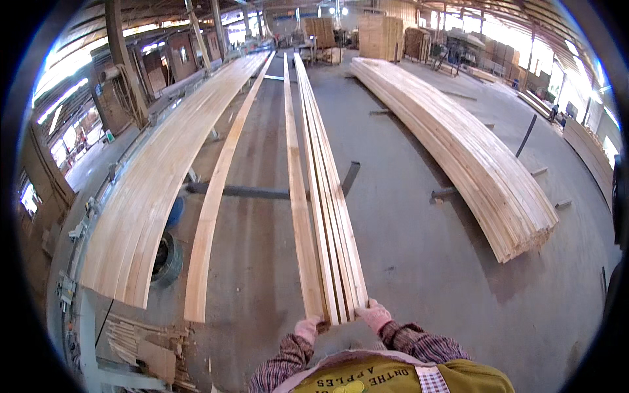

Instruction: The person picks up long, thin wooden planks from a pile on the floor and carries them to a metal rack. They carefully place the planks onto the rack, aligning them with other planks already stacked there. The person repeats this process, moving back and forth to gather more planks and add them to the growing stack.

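Note:
Several long, narrow wooden boards (327, 223) stretch away in front of me, most standing on edge side by side. Along their left lies one flatter board (299, 223). At the near end, my left hand (308, 328), in a pinkish glove, is closed on the left side of the bundle. My right hand (375, 316), gloved the same way, grips its right side. Fingers under and behind the boards are partly hidden.
A single long board (213, 216) lies to the left on a dark crossbar (242, 191). Beyond it, boards cover a long bench (147, 203). A large stack of boards (458, 150) rests on low supports at right. Wood offcuts (154, 347) lie lower left.

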Tool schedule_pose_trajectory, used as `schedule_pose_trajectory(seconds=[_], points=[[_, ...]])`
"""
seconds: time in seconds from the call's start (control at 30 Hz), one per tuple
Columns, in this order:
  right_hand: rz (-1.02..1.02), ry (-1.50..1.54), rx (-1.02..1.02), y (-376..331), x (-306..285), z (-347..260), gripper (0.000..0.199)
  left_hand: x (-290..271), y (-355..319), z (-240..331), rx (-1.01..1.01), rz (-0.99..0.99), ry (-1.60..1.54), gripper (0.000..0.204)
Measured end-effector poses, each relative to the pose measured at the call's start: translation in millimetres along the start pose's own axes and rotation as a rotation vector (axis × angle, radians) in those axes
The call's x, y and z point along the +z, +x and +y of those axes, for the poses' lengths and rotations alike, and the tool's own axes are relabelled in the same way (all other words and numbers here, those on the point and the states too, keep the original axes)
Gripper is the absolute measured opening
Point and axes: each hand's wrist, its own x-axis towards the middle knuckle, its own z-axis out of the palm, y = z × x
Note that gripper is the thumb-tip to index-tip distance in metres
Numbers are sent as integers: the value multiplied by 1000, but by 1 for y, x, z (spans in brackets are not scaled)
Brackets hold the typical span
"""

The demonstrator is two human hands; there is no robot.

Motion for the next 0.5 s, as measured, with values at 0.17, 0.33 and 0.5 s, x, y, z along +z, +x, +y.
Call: schedule_pose_trajectory(seconds=[0.17, 0.33, 0.5], points=[[-55, -35, -54, 12, -1, 14, 63, 23, -14, 15, 178, 287, 326, 40], [-40, -205, -219, 37, 6, 33, 44, 81, -47, 119, -288, 565, 543, 57], [-124, -234, -188, 38, 11, 35, 61, 79, -38, 108, -385, 423, 1132, 54]])
